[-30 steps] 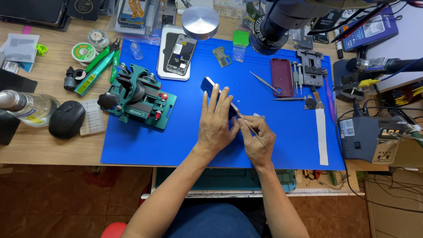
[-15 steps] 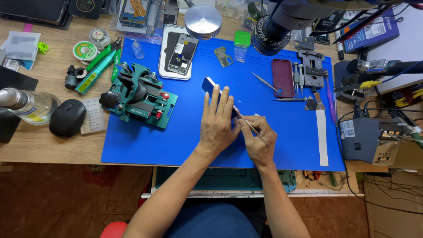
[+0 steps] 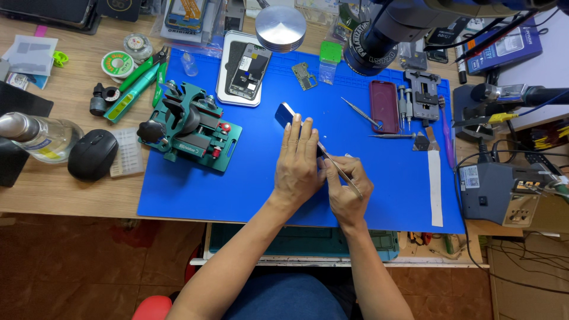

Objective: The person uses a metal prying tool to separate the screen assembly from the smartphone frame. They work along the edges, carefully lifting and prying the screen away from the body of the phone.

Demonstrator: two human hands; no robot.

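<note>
left hand [image 3: 298,159] flat on phone [image 3: 287,114] | right hand [image 3: 347,185] grips tweezers [image 3: 339,169] (blue mat [image 3: 237,189])

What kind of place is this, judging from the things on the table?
Probably a phone repair bench: a blue work mat, a green clamping jig, an opened phone in a tray, and a small circuit board.

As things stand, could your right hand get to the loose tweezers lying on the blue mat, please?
Probably yes: the loose tweezers lie on bare blue mat with nothing between, but the right hand already holds a thin tool.
</note>
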